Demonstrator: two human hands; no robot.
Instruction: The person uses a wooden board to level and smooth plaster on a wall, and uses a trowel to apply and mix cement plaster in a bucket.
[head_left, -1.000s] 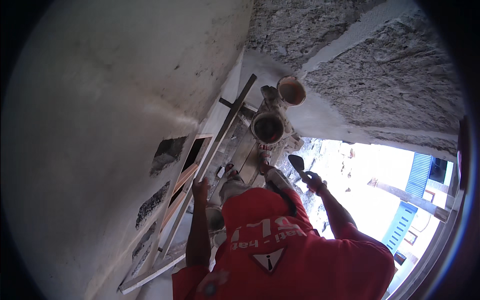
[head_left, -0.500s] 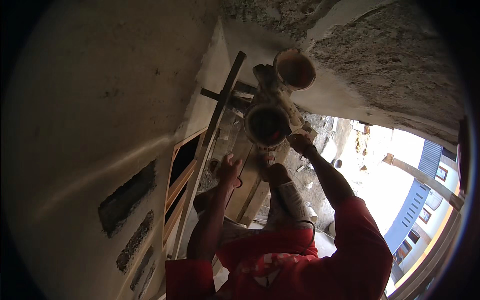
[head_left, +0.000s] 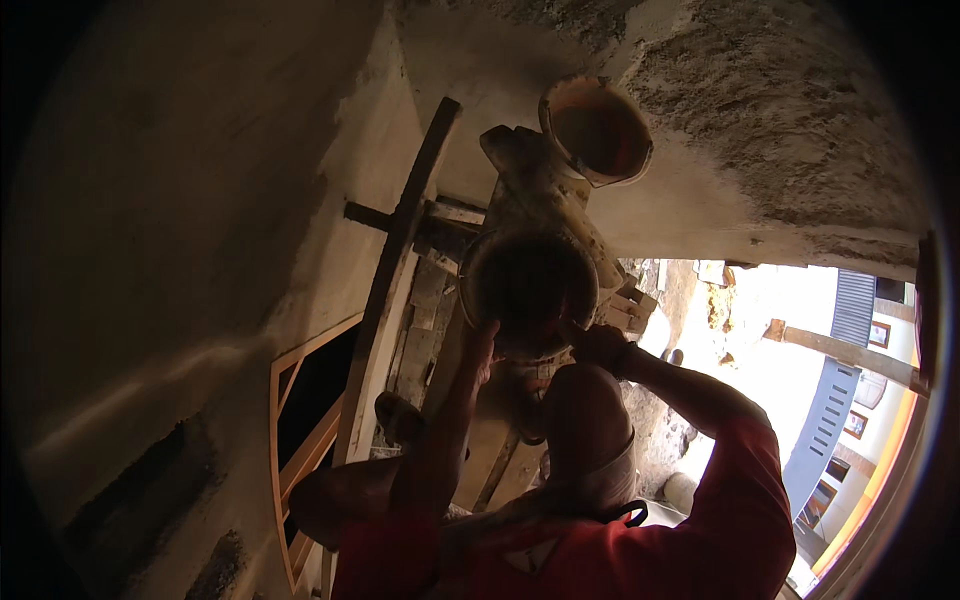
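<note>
A round, dark bucket (head_left: 466, 290) stands on the boards in front of me, its inside in deep shadow. My left hand (head_left: 482, 350) is at its near left side, fingers up against the rim and closed on it as far as the dim light shows. On the near right, my right hand (head_left: 600, 347) is closed on the rim, knuckles outward. What lies inside the bucket is too dark to make out. Just beyond it stands a second bucket (head_left: 597, 130) with a pale, stained rim, touched by neither hand.
Both buckets stand by a mortar-caked plank (head_left: 545, 190). An upright timber (head_left: 405, 225) and a wooden window frame (head_left: 318, 450) run along the plastered wall (head_left: 180, 250) at left. Rough wall (head_left: 770, 140) rises ahead; at right, a bright drop opens past a wooden beam (head_left: 850, 352).
My left hand has moved from open air up to the bucket's rim. The near bucket looks closer and lower, and my right hand has come down with it. My knees have shifted.
</note>
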